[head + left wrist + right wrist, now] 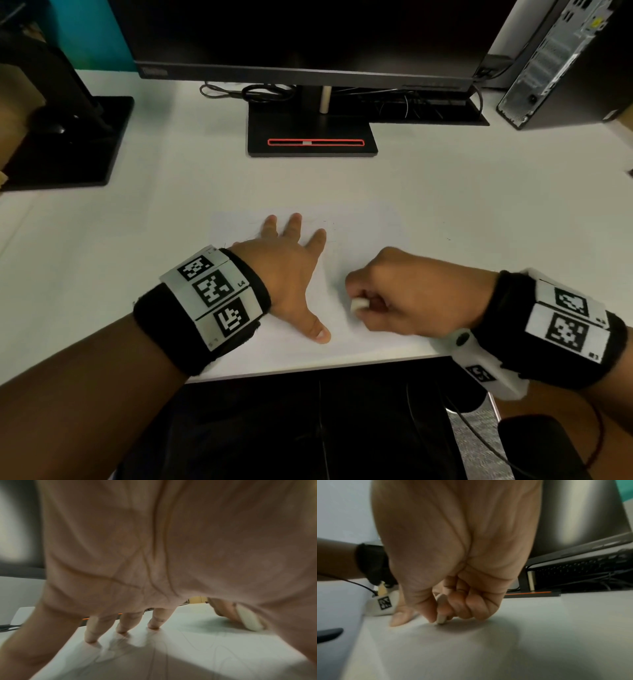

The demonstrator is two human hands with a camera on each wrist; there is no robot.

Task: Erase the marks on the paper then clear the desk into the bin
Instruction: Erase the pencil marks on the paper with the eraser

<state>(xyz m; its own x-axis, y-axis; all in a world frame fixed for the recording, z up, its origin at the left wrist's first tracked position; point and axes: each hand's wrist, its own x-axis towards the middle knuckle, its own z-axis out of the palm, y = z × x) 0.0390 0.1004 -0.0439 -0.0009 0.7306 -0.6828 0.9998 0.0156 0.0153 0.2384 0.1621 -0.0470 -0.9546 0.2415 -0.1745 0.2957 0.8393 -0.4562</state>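
The white tabletop [102, 240] in front of you carries a black monitor [308, 34] on a stand whose base [311, 137] has a red-outlined slot, a second stand base [68, 144] at far left, a computer tower [565, 61] at far right, and a tangle of cables [260, 92] behind the stand. The sheet of paper [359, 233] lies near the front edge, white on white (its borders are hard to make out from the head view). Your left hand [287, 274] is spread flat on it, fingers [123, 622] straight and splayed with the tips pressing down, thumb out toward you; it holds nothing. Faint pencil lines [223, 649] show on the sheet beneath that palm. Your right hand [404, 294] is curled into a near-fist just beside the left, thumb and fingers pinching a small white eraser [359, 304], whose lower end touches the paper in the right wrist view. A few dark specks [448, 238] lie on the tabletop to the right.
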